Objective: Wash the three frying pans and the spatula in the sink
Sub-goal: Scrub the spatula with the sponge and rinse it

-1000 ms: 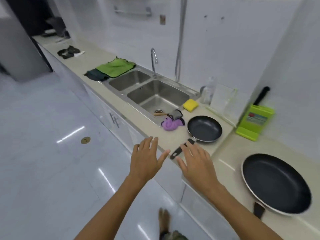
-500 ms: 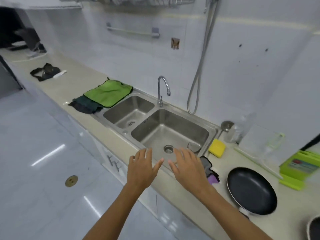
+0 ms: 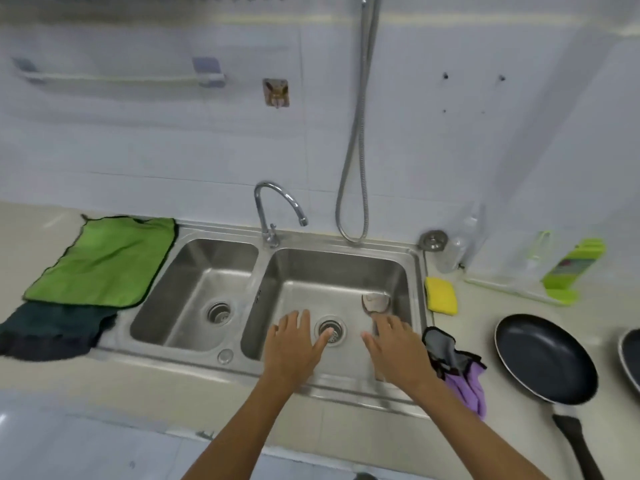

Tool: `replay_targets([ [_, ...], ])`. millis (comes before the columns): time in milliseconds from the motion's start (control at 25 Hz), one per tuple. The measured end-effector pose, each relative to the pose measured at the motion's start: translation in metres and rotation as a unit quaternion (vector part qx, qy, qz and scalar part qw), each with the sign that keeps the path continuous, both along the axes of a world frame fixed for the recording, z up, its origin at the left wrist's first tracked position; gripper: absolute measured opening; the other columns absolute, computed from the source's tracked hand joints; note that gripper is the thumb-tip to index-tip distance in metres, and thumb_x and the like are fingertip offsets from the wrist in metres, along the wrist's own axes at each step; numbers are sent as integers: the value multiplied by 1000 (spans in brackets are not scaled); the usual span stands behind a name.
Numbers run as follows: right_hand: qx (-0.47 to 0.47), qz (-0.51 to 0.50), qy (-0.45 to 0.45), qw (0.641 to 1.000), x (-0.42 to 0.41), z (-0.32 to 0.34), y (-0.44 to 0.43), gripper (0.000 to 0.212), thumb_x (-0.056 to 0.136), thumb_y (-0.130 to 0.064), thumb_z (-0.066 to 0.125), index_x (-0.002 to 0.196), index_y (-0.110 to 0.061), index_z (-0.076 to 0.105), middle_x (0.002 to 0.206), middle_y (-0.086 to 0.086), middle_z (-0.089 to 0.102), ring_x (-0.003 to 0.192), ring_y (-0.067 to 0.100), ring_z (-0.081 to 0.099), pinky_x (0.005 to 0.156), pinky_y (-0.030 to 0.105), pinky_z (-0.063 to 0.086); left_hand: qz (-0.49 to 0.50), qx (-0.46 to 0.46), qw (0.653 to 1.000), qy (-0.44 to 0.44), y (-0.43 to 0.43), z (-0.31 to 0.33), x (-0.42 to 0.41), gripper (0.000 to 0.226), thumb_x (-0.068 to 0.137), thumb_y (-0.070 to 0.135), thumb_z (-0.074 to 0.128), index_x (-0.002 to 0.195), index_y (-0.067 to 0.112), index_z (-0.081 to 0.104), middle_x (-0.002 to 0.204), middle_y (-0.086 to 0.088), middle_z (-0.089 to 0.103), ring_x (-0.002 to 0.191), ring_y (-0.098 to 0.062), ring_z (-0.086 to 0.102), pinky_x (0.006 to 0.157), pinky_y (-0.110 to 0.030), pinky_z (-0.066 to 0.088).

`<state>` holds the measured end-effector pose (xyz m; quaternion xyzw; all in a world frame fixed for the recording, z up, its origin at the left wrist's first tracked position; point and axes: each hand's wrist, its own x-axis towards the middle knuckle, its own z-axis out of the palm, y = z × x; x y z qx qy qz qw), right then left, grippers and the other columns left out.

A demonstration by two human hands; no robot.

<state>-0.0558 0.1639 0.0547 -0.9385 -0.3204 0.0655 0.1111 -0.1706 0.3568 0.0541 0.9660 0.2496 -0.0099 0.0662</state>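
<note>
A steel double sink [image 3: 346, 245] fills the middle of the view. Both my hands hover over its right basin, fingers spread and holding nothing: my left hand [image 3: 294, 344] left of the drain, my right hand [image 3: 394, 348] right of it. The spatula [image 3: 375, 302] lies in the right basin, its head just beyond my right fingertips, its handle hidden under that hand. A black frying pan [image 3: 543, 358] sits on the counter to the right, handle toward me. The rim of a second pan [image 3: 630, 358] shows at the right edge. A third pan is out of view.
A yellow sponge [image 3: 440, 295] lies by the sink's right rim. A grey and purple cloth [image 3: 457, 368] hangs at the front right corner. Green cloth [image 3: 100, 261] and dark cloth [image 3: 52, 327] lie left. The faucet [image 3: 277, 209] and a hose [image 3: 356, 133] stand behind. A green bottle [image 3: 571, 268] stands far right.
The view has swung from the right counter to face the sink squarely. Both open hands have moved forward over the right basin, the right one nearing the spatula.
</note>
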Motion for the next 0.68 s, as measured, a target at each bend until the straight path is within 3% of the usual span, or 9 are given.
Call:
replay_targets([
  [80,31,-65,77,994,12,-24,11,44,100,-47,46,129,-14,54,110,16,65,96,39,64,77,43,53,-26,-17,999,19,15,-16,15,98,87,78,2,152,18,43,153,-4,52,141,-25,48,112,-43,39],
  [280,9,-212,303,929,53,-98,24,47,101,-36,48,139,-10,36,127,23,59,110,40,61,91,43,52,-69,-32,995,69,36,-54,49,101,87,80,0,155,18,40,155,-4,49,144,-24,45,114,-42,38],
  [400,32,-280,394,875,61,-125,31,60,101,-25,51,151,-7,23,132,23,58,102,34,61,83,35,49,-81,-33,993,73,68,-55,76,114,79,85,-15,157,17,35,159,-4,44,147,-22,41,117,-42,35],
  [520,47,-317,386,865,74,-144,37,42,101,-15,49,140,-2,38,117,23,66,91,34,66,75,36,55,-57,-73,992,90,91,-58,113,112,81,84,-10,155,15,38,156,-8,48,142,-26,47,115,-46,37],
  [600,54,-313,359,878,76,-147,44,32,101,-13,45,131,-3,49,102,19,70,79,30,68,68,37,58,-33,-139,980,141,89,-73,136,90,94,76,14,154,15,40,153,-10,50,140,-30,49,114,-47,36],
  [680,61,-306,330,891,72,-144,52,32,103,-20,44,131,-7,53,95,17,72,83,32,69,72,40,57,-30,-242,951,188,73,-94,151,66,102,64,32,146,19,52,145,-11,58,135,-32,54,114,-46,39],
])
